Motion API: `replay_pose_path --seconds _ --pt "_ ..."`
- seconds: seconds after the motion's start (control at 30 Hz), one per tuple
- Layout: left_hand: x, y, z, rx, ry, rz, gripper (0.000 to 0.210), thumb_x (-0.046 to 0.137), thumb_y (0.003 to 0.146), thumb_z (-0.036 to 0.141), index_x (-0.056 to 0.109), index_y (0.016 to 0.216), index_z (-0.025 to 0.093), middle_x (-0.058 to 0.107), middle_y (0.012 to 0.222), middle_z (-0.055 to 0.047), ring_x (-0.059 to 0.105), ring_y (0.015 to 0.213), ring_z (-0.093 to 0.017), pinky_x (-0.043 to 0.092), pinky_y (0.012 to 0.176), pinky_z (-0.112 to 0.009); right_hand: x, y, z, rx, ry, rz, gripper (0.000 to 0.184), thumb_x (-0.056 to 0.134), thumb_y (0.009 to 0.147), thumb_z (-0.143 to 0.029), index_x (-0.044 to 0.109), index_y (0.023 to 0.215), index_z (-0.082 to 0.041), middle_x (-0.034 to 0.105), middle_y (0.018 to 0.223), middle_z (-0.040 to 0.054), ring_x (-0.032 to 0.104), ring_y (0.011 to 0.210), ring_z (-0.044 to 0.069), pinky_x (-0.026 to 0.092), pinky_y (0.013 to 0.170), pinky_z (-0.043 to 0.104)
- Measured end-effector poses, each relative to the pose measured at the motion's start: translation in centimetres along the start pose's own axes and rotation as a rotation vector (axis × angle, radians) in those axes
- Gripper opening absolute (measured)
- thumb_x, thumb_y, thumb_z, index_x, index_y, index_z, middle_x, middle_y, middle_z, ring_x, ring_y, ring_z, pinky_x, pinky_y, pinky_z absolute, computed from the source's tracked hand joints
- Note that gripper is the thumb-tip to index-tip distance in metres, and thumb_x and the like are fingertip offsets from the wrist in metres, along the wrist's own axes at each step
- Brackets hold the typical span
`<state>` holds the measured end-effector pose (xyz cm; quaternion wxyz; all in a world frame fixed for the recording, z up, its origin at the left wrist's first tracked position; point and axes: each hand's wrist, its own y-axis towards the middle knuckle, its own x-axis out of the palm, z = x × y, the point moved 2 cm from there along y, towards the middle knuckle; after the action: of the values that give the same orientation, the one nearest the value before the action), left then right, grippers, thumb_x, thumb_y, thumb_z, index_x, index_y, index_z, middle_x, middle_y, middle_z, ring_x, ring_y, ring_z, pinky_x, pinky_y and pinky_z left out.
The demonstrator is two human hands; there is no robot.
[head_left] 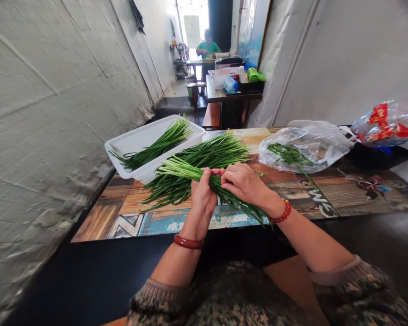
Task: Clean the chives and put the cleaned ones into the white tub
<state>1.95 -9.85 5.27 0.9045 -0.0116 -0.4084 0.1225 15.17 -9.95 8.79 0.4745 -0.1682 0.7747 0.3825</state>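
My left hand (204, 194) is wrapped around a bunch of garlic chives (181, 168), pale stem ends pointing up and left, dark leaf tips hanging toward the table's front edge. Curled in close beside it, my right hand (242, 183) has its fingers pinched at the same bunch; the fingertips are partly hidden. Under and behind the held bunch, a larger pile of chives (221, 148) lies on the table. At the left stands a white plastic tub (139, 136) with another bundle of chives (156, 146) inside.
On the wood-patterned table (102, 210), a clear plastic bag (321, 142) holds green scraps (287, 154). Keys (370, 184) and a red-printed plastic package (382, 124) are at the right. Farther back are a second table (221, 94) with containers and a person in green (209, 49).
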Motion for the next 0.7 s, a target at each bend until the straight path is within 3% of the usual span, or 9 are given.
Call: replay_pose_path --seconds 0.17,0.27,0.33,0.43,0.5,0.6,0.63,0.7 --pt "-0.5 0.3 0.5 -0.073 -0.032 0.082 0.009 0.060 0.086 0.015 0.056 0.077 0.016 0.068 0.067 -0.006 0.071 0.076 -0.023 0.053 0.088 -0.045 -0.3 -1.5 1.8 0.246 0.703 0.094 0.018 0.052 0.093 -0.033 0.056 0.082 -0.019 0.060 0.079 0.0008 0.055 0.073 0.014 0.045 0.069 0.028" --pt "-0.8 0.9 0.8 -0.094 -0.032 0.120 0.017 0.054 0.090 0.014 0.058 0.073 0.014 0.068 0.067 -0.007 0.071 0.075 -0.021 0.053 0.089 -0.045 -1.1 -2.4 4.3 0.418 0.895 0.299 0.019 0.059 0.088 -0.038 0.056 0.083 -0.020 0.062 0.076 -0.0002 0.058 0.070 0.014 0.049 0.067 0.028" --pt "-1.0 1.3 1.1 -0.111 -0.031 0.145 0.023 0.051 0.092 0.016 0.059 0.071 0.013 0.068 0.067 -0.007 0.071 0.075 -0.019 0.054 0.090 -0.041 -2.0 -3.0 6.7 0.487 0.837 0.451 0.017 0.062 0.085 -0.037 0.058 0.086 -0.020 0.065 0.076 0.0008 0.062 0.071 0.015 0.053 0.071 0.030" --pt "-1.2 2.2 1.8 -0.133 -0.039 0.210 0.029 0.047 0.095 0.018 0.059 0.069 0.012 0.068 0.067 -0.006 0.070 0.073 -0.017 0.056 0.087 -0.037 -4.1 -4.3 10.6 0.533 0.489 0.583 0.019 0.054 0.089 -0.032 0.064 0.099 -0.019 0.070 0.087 0.0054 0.067 0.082 0.019 0.054 0.083 0.039" --pt "-1.5 2.8 2.2 -0.146 -0.044 0.240 0.030 0.045 0.096 0.019 0.059 0.070 0.012 0.067 0.067 -0.005 0.071 0.073 -0.016 0.057 0.085 -0.036 -5.3 -5.5 12.7 0.499 0.178 0.540 0.024 0.052 0.090 -0.027 0.066 0.106 -0.018 0.069 0.111 0.0117 0.063 0.107 0.025 0.048 0.097 0.047" --pt "-1.7 3.6 2.8 -0.116 -0.050 0.246 0.029 0.043 0.096 0.018 0.058 0.072 0.013 0.067 0.069 -0.004 0.071 0.075 -0.015 0.058 0.085 -0.036 -6.0 -7.4 14.7 0.512 -0.175 0.392 0.029 0.065 0.081 -0.027 0.068 0.108 -0.017 0.049 0.144 0.0165 0.042 0.135 0.034 0.034 0.109 0.057" --pt "-1.7 3.8 3.0 -0.099 -0.049 0.248 0.028 0.043 0.096 0.017 0.057 0.072 0.013 0.067 0.069 -0.004 0.071 0.075 -0.015 0.058 0.085 -0.037 -6.0 -8.0 15.1 0.543 -0.219 0.375 0.026 0.068 0.079 -0.028 0.070 0.103 -0.017 0.049 0.145 0.0163 0.042 0.135 0.035 0.034 0.109 0.058" --pt "-1.6 4.0 3.2 -0.074 -0.042 0.270 0.027 0.043 0.096 0.016 0.055 0.072 0.014 0.066 0.069 -0.002 0.071 0.075 -0.015 0.058 0.086 -0.038 -5.7 -8.9 15.4 0.601 -0.178 0.394 0.015 0.064 0.082 -0.030 0.072 0.089 -0.018 0.062 0.130 0.0144 0.055 0.123 0.031 0.041 0.104 0.053"
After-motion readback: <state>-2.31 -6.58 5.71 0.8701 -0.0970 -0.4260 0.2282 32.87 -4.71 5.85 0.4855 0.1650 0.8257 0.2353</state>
